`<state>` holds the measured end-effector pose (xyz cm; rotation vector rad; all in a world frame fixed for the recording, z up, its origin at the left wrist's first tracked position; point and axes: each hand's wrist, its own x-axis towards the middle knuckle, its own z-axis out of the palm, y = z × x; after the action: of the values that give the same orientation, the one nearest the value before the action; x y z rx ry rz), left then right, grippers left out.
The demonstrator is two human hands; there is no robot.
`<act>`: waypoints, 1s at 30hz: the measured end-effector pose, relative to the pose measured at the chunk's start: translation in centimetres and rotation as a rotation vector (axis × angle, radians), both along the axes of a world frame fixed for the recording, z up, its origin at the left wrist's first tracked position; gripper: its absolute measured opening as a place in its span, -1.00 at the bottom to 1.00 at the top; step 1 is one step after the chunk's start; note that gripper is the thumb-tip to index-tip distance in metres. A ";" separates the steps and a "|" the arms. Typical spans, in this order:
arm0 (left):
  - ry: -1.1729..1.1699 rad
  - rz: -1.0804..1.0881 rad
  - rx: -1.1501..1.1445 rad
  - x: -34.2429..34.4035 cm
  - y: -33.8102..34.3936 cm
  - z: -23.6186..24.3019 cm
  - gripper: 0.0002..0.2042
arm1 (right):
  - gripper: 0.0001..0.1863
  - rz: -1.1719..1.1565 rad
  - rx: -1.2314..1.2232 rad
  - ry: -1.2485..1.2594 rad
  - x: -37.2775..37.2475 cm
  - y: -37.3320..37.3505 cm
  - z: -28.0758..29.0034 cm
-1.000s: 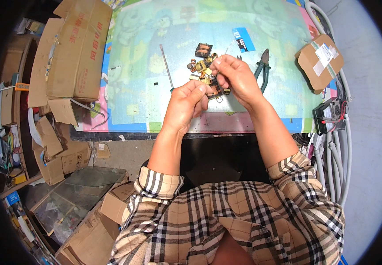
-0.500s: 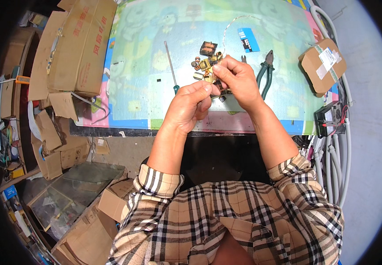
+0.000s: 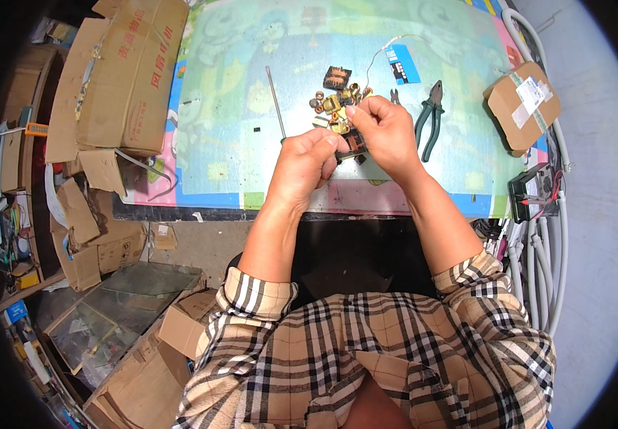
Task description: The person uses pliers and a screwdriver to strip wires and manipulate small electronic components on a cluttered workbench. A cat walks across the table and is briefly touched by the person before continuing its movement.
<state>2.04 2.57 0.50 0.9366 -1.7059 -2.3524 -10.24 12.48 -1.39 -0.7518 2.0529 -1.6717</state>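
My right hand (image 3: 387, 136) is closed in a pinch, gripping a thin, light-coloured wire (image 3: 371, 66) that curves up and away over the mat. Close beside it, my left hand (image 3: 309, 161) pinches thumb against fingertips; whatever lies between them is too small to make out. Under and beyond the fingers sits a heap of small copper-wound coils and yellow transformers (image 3: 333, 105). A dark transformer with copper windings (image 3: 337, 77) lies at the heap's far side. Another dark copper-wound part (image 3: 353, 145) shows between my hands, partly hidden.
A screwdriver (image 3: 274, 96) lies left of the heap, green-handled pliers (image 3: 432, 118) to the right. Smaller cutter jaws (image 3: 394, 96) show beyond my right hand. A blue card (image 3: 403, 66) lies farther back. Cardboard boxes (image 3: 134, 79) stand left; a meter with leads (image 3: 529, 193) sits right.
The wire's far end has swung right, now passing over the blue card. My left hand has shifted slightly left, exposing more of the dark copper-wound part between my hands.
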 end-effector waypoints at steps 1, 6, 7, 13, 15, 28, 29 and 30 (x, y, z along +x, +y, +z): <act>-0.003 -0.003 0.001 -0.1 0.1 0.0 -0.81 | -0.72 -0.043 0.019 0.205 0.1 -0.1 -0.3; 0.009 0.002 0.096 0.0 -0.1 0.0 -0.81 | -0.73 -0.002 -0.033 0.010 -0.1 -0.1 -0.4; 0.015 0.010 0.151 0.1 -0.2 0.0 -0.80 | -0.74 0.064 -0.068 -0.260 -0.7 0.1 -0.4; 0.058 0.016 0.207 -0.1 0.2 -0.1 -0.80 | -0.76 0.246 -0.131 -0.530 -0.8 0.2 -0.6; 0.065 -0.007 0.085 -0.1 0.5 0.2 -0.80 | -0.76 0.205 -0.106 -0.497 -0.5 0.1 0.3; -0.016 -0.001 -0.087 -0.6 1.0 -0.4 -0.77 | -0.79 0.135 -0.140 -0.577 -0.2 0.3 -0.4; 0.000 0.004 -0.206 -0.6 1.2 -0.7 -0.77 | -0.80 0.125 -0.135 -0.628 -0.1 0.4 -0.2; 0.016 0.008 -0.325 -0.6 1.4 -1.1 -0.77 | -0.81 0.115 -0.131 -0.679 0.0 0.4 0.1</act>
<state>1.47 4.00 -0.58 0.8602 -1.9907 -1.9848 -10.25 12.91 -1.26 -0.2662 1.4141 -1.6995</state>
